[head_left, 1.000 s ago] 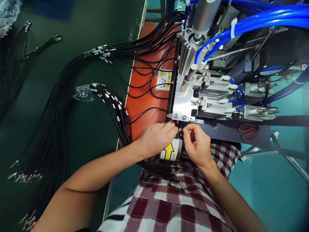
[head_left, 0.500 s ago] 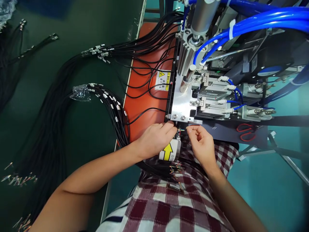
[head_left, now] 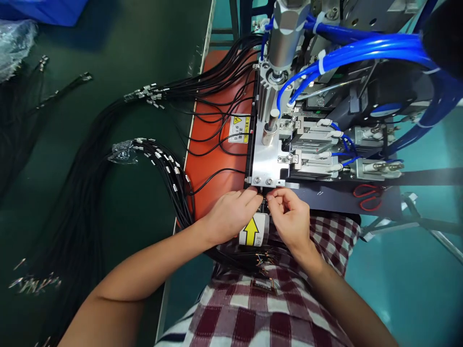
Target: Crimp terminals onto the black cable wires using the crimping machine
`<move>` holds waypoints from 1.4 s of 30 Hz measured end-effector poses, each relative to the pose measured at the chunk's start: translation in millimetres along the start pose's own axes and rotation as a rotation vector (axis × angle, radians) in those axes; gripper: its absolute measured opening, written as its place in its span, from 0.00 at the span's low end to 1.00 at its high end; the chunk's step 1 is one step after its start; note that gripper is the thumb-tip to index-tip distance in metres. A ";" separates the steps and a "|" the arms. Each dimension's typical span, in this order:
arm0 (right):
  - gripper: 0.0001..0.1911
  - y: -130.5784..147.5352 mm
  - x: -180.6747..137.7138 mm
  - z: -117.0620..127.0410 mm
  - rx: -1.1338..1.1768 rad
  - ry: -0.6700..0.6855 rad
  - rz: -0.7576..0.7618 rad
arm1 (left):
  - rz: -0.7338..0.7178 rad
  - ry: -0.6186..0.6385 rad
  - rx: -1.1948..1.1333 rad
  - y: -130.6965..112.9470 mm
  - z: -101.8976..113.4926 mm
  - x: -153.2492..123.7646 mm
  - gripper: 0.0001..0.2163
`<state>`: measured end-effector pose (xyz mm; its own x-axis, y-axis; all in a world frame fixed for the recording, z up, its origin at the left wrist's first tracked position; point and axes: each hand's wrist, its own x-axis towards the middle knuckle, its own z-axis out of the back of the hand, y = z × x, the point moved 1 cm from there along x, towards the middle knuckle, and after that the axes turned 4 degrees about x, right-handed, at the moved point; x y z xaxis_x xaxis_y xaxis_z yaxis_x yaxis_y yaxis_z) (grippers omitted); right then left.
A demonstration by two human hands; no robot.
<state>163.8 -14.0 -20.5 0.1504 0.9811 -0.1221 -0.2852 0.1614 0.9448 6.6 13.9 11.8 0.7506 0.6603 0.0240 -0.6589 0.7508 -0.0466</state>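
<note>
At the near end of the machine's metal plate [head_left: 265,161], my left hand [head_left: 233,214] is closed in a pinch on the end of a black cable, mostly hidden by the fingers. My right hand [head_left: 291,219] pinches from the other side, its fingertips almost touching the left ones, over the cable's thin wires. Just below the fingers is a white label with a yellow arrow [head_left: 251,231]. A bundle of black cables [head_left: 231,258] with bare coloured wire ends lies across my lap.
Black cables [head_left: 224,77] run over an orange surface [head_left: 208,154] into the machine's far side. Metal-sleeved cables [head_left: 162,164] curve along the green table [head_left: 152,38]. Blue air tubes [head_left: 369,50] arch above the machine. Red-handled scissors [head_left: 367,197] lie on the dark ledge at right.
My right hand has moved left and closed up to the left fingertips, covering the coloured wires that showed between the hands. The view has shifted slightly.
</note>
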 end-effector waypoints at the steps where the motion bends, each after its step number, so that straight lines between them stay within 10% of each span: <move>1: 0.05 -0.4 0.0 0.9 0.004 -0.006 -0.007 | -0.001 0.005 -0.006 0.1 0.1 0.0 0.07; 9: 0.07 -13.4 10.1 1.4 0.463 0.134 -0.466 | -0.008 0.049 -0.044 0.1 -0.6 -1.0 0.08; 18: 0.15 -17.9 -15.5 -1.8 0.539 0.161 -0.472 | 0.007 0.035 -0.070 0.6 -2.9 -4.9 0.13; 30: 0.07 12.1 -10.1 13.2 -0.405 0.000 0.303 | 0.015 0.010 -0.088 1.7 -8.0 -8.5 0.15; 37: 0.10 -29.6 -1.7 1.5 0.447 0.193 -0.395 | 0.038 0.040 -0.066 1.6 -11.0 -10.2 0.16; 42: 0.15 -35.3 -4.8 -0.3 0.571 0.151 -0.374 | 0.023 0.036 -0.033 -0.1 -5.0 -7.5 0.14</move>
<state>172.9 -24.4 -53.4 -0.0035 0.8815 -0.4722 0.3082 0.4501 0.8381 1.2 8.8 6.6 0.7372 0.6755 -0.0129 -0.6742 0.7342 -0.0800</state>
